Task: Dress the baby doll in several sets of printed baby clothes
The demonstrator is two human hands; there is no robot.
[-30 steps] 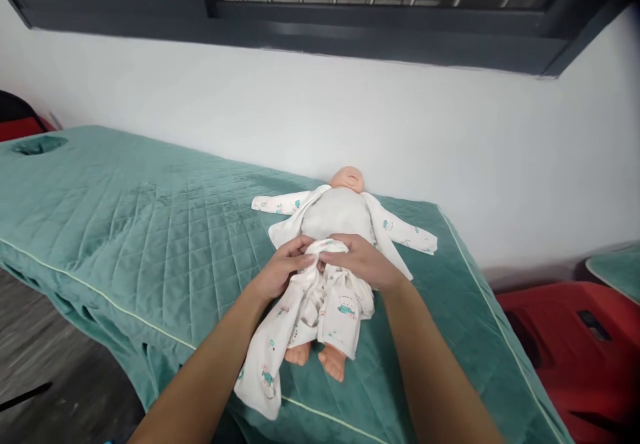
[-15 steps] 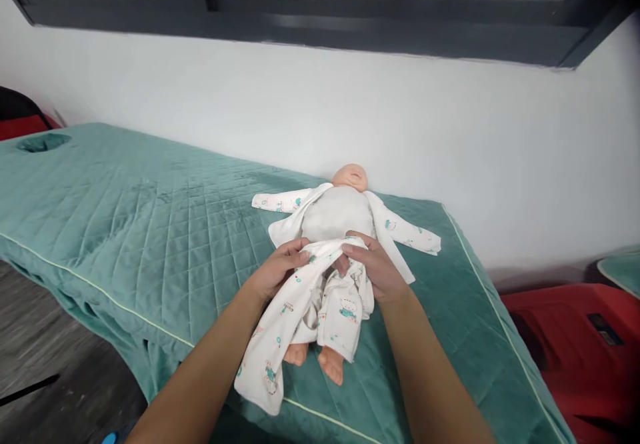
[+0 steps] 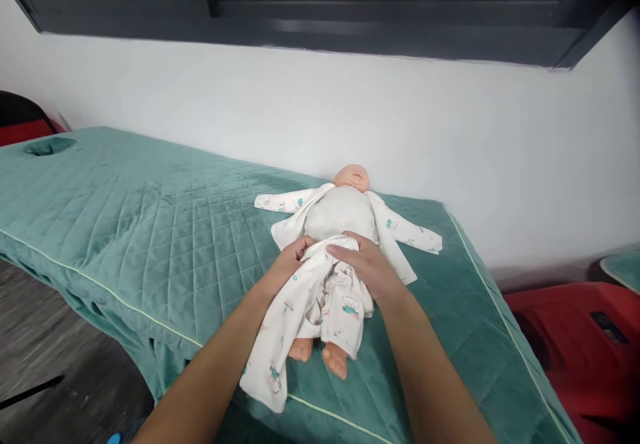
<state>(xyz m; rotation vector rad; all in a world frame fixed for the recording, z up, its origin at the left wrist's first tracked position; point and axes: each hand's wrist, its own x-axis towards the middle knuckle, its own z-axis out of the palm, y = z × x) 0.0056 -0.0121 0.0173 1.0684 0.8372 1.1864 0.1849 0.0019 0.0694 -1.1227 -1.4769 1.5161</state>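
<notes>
The doll (image 3: 340, 211) lies face up on the bed (image 3: 165, 224), head toward the wall (image 3: 240, 104), shirt (image 3: 413, 234) open. The pants (image 3: 287, 314) lie bunched over its legs; both feet (image 3: 335, 360) protrude. Left hand (image 3: 289, 263): grip clamped on the waistband's left side. Right hand (image 3: 371, 267): grip clamped on the right side.

White trousers (image 3: 300, 297) at lower centre bear scattered teal and pinkish prints; the white jacket (image 3: 399, 261) has similar figures on its sleeves (image 3: 413, 235). The doll (image 3: 351, 177) has peach feet (image 3: 335, 360) and a pale grey torso (image 3: 340, 211). Diamond quilting patterns the teal bed (image 3: 165, 211), edged pale yellow-green. The wall (image 3: 225, 104) is white, the window frame (image 3: 375, 27) dark grey.
</notes>
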